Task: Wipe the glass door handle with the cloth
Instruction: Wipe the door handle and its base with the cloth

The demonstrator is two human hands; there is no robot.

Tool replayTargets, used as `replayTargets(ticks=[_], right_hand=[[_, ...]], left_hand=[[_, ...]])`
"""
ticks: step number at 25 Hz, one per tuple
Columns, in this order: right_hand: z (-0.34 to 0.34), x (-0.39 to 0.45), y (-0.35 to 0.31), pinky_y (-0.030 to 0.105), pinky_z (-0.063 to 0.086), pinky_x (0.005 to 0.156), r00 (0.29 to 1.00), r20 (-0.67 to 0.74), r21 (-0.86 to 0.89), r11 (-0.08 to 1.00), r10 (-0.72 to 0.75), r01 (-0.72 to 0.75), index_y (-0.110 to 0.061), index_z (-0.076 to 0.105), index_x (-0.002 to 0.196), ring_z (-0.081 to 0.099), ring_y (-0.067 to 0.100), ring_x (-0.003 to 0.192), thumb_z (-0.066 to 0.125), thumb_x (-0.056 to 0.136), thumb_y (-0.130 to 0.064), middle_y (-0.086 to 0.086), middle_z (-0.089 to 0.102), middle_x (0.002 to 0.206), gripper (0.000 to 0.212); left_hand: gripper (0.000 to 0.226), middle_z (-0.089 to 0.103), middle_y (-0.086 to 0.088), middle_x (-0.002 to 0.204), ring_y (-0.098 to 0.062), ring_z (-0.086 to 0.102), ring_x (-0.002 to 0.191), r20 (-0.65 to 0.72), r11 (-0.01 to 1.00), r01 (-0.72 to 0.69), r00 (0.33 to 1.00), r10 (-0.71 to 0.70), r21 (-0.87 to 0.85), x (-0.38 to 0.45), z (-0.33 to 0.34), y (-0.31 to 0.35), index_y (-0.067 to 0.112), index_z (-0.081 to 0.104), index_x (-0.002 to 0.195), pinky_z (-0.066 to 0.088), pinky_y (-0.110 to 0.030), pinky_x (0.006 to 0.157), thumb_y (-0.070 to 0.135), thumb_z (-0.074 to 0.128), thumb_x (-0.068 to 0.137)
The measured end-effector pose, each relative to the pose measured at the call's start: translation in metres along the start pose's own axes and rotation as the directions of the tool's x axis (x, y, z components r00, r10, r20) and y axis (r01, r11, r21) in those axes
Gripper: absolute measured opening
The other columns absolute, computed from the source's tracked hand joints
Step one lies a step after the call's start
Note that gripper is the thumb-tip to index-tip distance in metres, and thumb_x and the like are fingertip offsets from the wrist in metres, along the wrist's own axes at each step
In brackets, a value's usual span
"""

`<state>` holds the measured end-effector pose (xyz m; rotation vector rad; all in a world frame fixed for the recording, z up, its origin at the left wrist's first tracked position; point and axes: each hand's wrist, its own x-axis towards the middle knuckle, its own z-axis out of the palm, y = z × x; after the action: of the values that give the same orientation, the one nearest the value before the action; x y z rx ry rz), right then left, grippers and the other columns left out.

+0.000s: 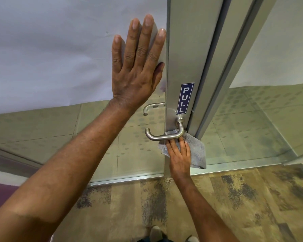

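Observation:
A brushed metal lever handle (164, 136) sticks out from the door's metal stile (184, 58), just below a blue PULL sticker (185, 98). My right hand (179, 154) presses a grey cloth (198, 151) up against the underside of the handle near its bend; part of the cloth hangs down to the right. My left hand (138, 63) lies flat with fingers spread on the frosted glass door panel (59, 49), above and left of the handle.
A second handle (151, 107) shows through the glass on the far side. The metal door frame (222, 67) stands right of the stile. Patterned brown carpet (234, 198) covers the floor; my shoes (156, 233) are at the bottom edge.

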<state>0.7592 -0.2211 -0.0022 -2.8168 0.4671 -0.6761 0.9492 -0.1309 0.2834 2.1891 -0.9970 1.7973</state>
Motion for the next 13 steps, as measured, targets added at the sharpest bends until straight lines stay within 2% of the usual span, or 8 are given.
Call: replayTargets(ticks=[3,5,7,8,10,11,13], right_hand=[[-0.002,-0.007,0.001,0.058,0.043,0.108,0.998,-0.048,0.14,0.99,0.043,-0.036,-0.014,0.06,0.144,0.042,0.036,0.146,0.061,0.075,0.019,0.005,0.056,0.152,0.077],[-0.001,-0.014,-0.007,0.051,0.05,0.105,0.967,-0.02,0.39,0.893,0.252,-0.225,-0.013,0.048,0.153,0.04,0.031,0.143,0.056,0.072,0.028,0.007,0.042,0.158,0.091],[0.002,-0.015,-0.016,0.039,0.048,0.112,0.846,0.126,0.646,0.605,0.519,-0.467,-0.012,0.033,0.161,0.038,0.028,0.147,0.052,0.079,0.032,0.007,0.028,0.164,0.095],[0.003,-0.011,-0.021,0.031,0.043,0.116,0.775,0.205,0.722,0.443,0.597,-0.532,-0.009,0.029,0.161,0.037,0.028,0.149,0.049,0.083,0.031,0.01,0.028,0.165,0.09],[0.004,-0.001,-0.034,0.008,0.034,0.112,0.674,0.317,0.772,0.231,0.668,-0.592,-0.005,0.029,0.161,0.036,0.026,0.149,0.046,0.09,0.027,0.014,0.031,0.165,0.079],[0.003,0.005,-0.041,0.007,0.034,0.111,0.636,0.364,0.772,0.161,0.681,-0.615,-0.006,0.03,0.161,0.037,0.023,0.148,0.047,0.093,0.023,0.012,0.031,0.166,0.076],[0.001,0.02,-0.059,0.014,0.039,0.112,0.578,0.445,0.77,0.038,0.684,-0.637,-0.007,0.033,0.16,0.043,0.024,0.144,0.047,0.097,0.017,0.01,0.033,0.166,0.069]], left_hand=[[0.053,0.025,-0.016,0.158,-0.038,0.027,0.147,0.008,1.0,-0.002,1.0,0.002,0.007,0.0,-0.001,0.002,0.016,0.033,0.156,-0.007,-0.046,0.128,0.043,0.039,0.111],[0.053,0.025,-0.016,0.158,-0.037,0.027,0.147,0.008,1.0,-0.003,1.0,0.003,-0.001,0.001,-0.001,0.003,0.016,0.033,0.157,-0.007,-0.047,0.128,0.042,0.041,0.11],[0.053,0.026,-0.016,0.158,-0.037,0.028,0.147,0.004,1.0,-0.007,1.0,0.007,-0.003,0.001,-0.001,0.002,0.016,0.035,0.156,-0.005,-0.047,0.128,0.042,0.043,0.11],[0.053,0.028,-0.016,0.158,-0.038,0.029,0.146,0.0,1.0,-0.006,1.0,0.006,-0.001,0.001,0.0,0.001,0.016,0.035,0.156,-0.004,-0.048,0.128,0.041,0.043,0.11],[0.053,0.036,-0.019,0.157,-0.039,0.032,0.145,-0.007,1.0,-0.002,1.0,0.002,-0.006,0.0,0.0,0.0,0.014,0.038,0.155,-0.002,-0.048,0.128,0.041,0.043,0.109],[0.053,0.042,-0.02,0.155,-0.039,0.033,0.145,-0.008,1.0,-0.004,1.0,0.004,-0.001,0.0,0.0,0.0,0.014,0.039,0.154,-0.002,-0.048,0.127,0.041,0.044,0.109],[0.052,0.049,-0.022,0.153,-0.039,0.033,0.144,-0.008,1.0,-0.004,1.0,0.004,0.018,-0.002,0.0,0.001,0.013,0.04,0.154,-0.002,-0.048,0.127,0.04,0.044,0.109]])
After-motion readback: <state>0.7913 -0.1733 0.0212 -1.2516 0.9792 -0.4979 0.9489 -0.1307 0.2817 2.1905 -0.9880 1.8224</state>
